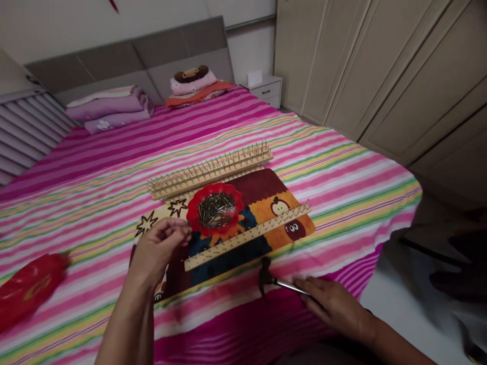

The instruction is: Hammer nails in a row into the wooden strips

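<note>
My left hand point(160, 248) is raised over the left part of a colourful mat point(262, 195), its fingers pinched together on something too small to make out, close to a red dish point(198, 208) filled with small nails point(216, 209). My right hand point(335, 304) rests on the bed near the front edge, closed round the handle of a small hammer point(266, 276) whose dark head points toward the mat. A wooden strip point(247, 235) studded with nails lies diagonally on the mat. More nailed wooden strips point(209, 170) lie behind the dish.
All of this sits on a bed with a pink striped sheet point(114, 167). A red bag point(28, 286) lies at the left. Folded purple blankets point(110, 106) and pillows point(194, 83) are by the headboard. A nightstand point(266, 88) and wardrobe doors point(380, 71) stand at right.
</note>
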### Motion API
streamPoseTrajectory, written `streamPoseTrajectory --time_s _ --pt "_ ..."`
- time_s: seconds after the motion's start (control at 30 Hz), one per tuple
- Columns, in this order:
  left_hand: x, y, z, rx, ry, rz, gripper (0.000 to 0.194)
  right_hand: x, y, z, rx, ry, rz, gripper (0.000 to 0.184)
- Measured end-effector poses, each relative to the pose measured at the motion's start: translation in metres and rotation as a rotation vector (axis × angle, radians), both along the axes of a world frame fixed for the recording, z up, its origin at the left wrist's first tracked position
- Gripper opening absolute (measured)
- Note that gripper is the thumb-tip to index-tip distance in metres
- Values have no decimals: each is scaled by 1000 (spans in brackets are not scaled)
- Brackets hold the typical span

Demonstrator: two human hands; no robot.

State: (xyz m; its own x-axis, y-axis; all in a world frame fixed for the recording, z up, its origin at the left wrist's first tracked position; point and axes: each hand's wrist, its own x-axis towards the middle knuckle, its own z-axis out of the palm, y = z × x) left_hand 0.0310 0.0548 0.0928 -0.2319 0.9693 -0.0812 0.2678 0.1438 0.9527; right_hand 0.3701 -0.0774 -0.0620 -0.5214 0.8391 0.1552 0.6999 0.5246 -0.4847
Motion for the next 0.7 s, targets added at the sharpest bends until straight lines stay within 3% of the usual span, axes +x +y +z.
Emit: streamPoseTrajectory --time_s 0.07,0.17,0.27,0.33,0.7 --pt "-9 -28 -13 -11 -120 123 40 -1 -1 0 11 1 3 34" --pt "-14 -56 -45 -53 -227 220 40 -3 -3 1 34 -25 -2 34" --pt "-8 -67 -74 -68 -261 266 40 -5 -4 1 22 -50 -3 34" --pt "-1 -68 -86 -63 -247 299 40 -6 -5 1 12 -52 -3 34" --pt "8 -63 -101 -12 -206 364 39 -6 -4 -1 -13 -51 -9 34"
